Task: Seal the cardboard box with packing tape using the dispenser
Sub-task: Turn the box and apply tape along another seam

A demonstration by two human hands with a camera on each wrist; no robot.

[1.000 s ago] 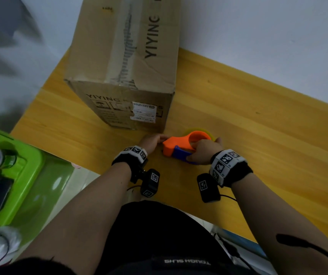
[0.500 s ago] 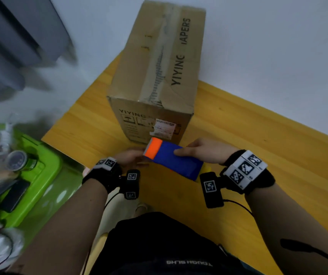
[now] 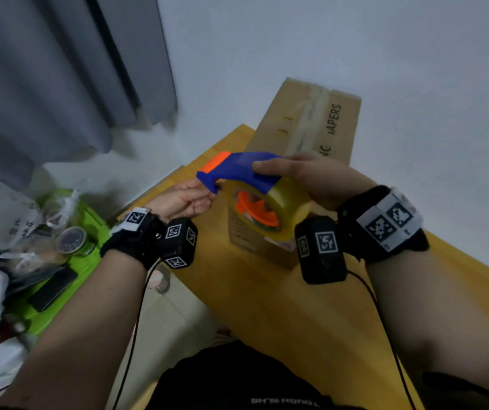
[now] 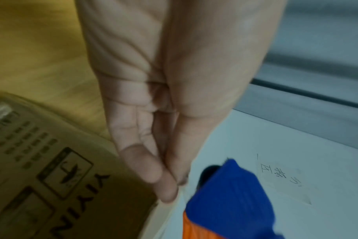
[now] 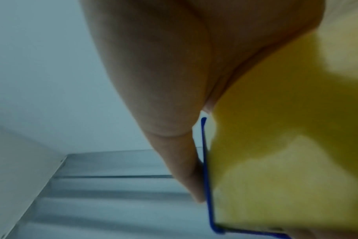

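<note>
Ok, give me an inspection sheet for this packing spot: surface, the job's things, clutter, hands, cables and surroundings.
Surface: wooden table, bare where it shows in front of the box.
Job's things: cardboard box stands on the table, old tape along its top seam; blue and orange tape dispenser with a yellowish tape roll is held above the table.
Clutter: green bin to the left of the table, holding a jar, a dark phone-like slab and plastic wrap.
Hands: right hand grips the dispenser and roll; left hand pinches at the dispenser's front, likely the tape end, blurred.
Cables: black cords hang from both wrist cameras.
Surroundings: white wall, grey curtain.
</note>
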